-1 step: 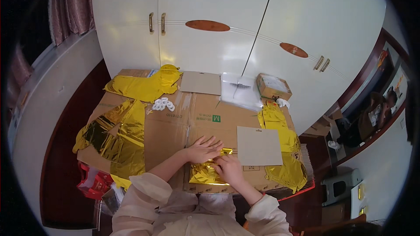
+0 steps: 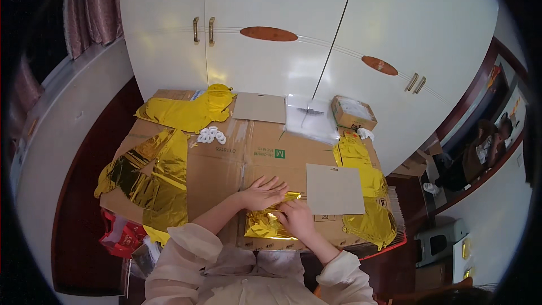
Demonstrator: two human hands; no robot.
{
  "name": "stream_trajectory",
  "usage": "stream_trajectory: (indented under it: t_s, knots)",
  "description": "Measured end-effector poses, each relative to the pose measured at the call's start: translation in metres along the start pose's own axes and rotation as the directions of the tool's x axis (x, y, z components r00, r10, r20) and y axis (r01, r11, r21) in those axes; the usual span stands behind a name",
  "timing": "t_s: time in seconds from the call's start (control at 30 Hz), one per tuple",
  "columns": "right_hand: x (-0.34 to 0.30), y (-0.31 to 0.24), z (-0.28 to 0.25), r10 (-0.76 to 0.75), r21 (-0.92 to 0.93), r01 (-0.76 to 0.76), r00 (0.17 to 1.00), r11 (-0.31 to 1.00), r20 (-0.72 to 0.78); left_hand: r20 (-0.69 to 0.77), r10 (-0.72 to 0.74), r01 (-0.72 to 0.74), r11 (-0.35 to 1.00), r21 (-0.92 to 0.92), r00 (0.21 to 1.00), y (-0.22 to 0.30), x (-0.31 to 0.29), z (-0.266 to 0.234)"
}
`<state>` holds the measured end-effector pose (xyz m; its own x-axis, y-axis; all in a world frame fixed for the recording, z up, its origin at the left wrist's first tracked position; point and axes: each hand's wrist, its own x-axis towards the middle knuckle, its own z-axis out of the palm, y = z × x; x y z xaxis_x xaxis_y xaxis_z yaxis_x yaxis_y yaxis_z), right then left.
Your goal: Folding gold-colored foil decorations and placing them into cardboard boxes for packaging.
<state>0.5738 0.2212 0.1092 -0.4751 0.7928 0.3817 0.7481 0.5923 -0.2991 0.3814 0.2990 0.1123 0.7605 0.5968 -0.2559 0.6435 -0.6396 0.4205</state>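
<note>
A folded gold foil balloon lies on the cardboard near its front edge. My left hand is flat across the balloon's upper part with its fingers stretched out. Close beside it, my right hand has curled fingers closed on the foil; the fingertips are partly hidden. Just right of my hands lies a grey card with a hang slot. To the left are two flat gold foil balloons, a shiny one and a yellower one behind it. More yellow-gold foil hangs over the right edge.
Flattened cardboard covers the table. White rings lie at its back left. Along the back are another grey card, clear plastic sleeves and a small box. A white cabinet stands behind. A red bag is at lower left.
</note>
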Motion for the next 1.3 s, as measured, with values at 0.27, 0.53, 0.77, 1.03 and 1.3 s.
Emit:
stream_trajectory:
  t_s: [0.27, 0.53, 0.77, 1.03, 1.3]
  knots:
    - [0.017, 0.003, -0.007, -0.302, -0.256, 0.287, 0.953, 0.923, -0.021, 0.019, 0.009, -0.008, 0.997, -0.079, 1.0, -0.003, 0.002, -0.005]
    - [0.025, -0.016, -0.001, -0.303, -0.215, 0.293, 0.953, 0.931, -0.013, 0.035, 0.008, -0.004, 0.995, -0.101, 0.999, 0.001, 0.0, -0.011]
    - [0.016, -0.006, 0.001, -0.253, -0.171, 0.253, 0.967, 0.952, 0.018, 0.033, 0.011, -0.007, 0.994, -0.113, 0.999, -0.002, 0.001, -0.008]
    - [0.014, -0.002, -0.011, -0.459, -0.211, 0.45, 0.889, 0.868, 0.006, 0.037, 0.003, 0.004, 0.985, -0.171, 0.999, -0.002, 0.0, -0.01]
    - [0.017, -0.013, -0.004, -0.34, -0.152, 0.337, 0.94, 0.929, 0.005, 0.027, 0.003, 0.003, 0.98, -0.197, 1.0, -0.007, 0.004, -0.004]
